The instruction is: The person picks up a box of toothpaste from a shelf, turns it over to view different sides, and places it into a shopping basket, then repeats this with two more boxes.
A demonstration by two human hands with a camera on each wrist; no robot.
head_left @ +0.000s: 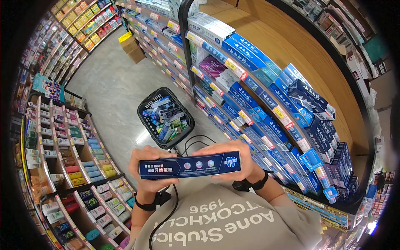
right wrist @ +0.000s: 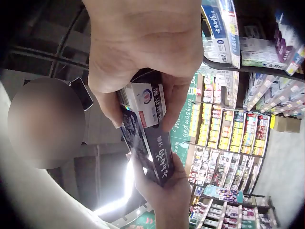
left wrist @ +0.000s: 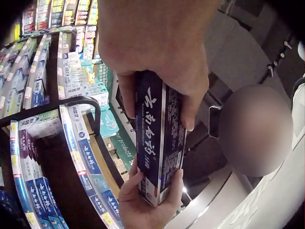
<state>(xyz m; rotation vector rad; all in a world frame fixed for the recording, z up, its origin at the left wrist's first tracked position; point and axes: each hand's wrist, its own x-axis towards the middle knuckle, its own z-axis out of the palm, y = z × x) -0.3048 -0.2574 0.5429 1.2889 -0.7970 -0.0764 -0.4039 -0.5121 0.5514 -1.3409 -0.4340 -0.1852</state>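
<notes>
A long dark blue toothpaste box (head_left: 190,165) is held level in front of the chest, printed side facing up toward the head view. The left hand (head_left: 146,164) grips one end and the right hand (head_left: 237,156) grips the other. In the left wrist view the left hand (left wrist: 159,52) pinches the box (left wrist: 153,129) between thumb and fingers, while the right hand (left wrist: 147,205) holds its far end. From the right wrist, the right hand (right wrist: 145,52) clasps the box (right wrist: 151,143), which shows white and dark faces; the left hand (right wrist: 164,195) is at the opposite end.
A black basket (head_left: 146,121) filled with small packages stands on the grey floor (head_left: 104,79). Shelves of toothpaste boxes (head_left: 250,54) curve along the right, some boxes (head_left: 310,98) stacked on top. Shelves of tubes and bottles (head_left: 77,175) line the left. A cable (head_left: 175,200) hangs near the wrists.
</notes>
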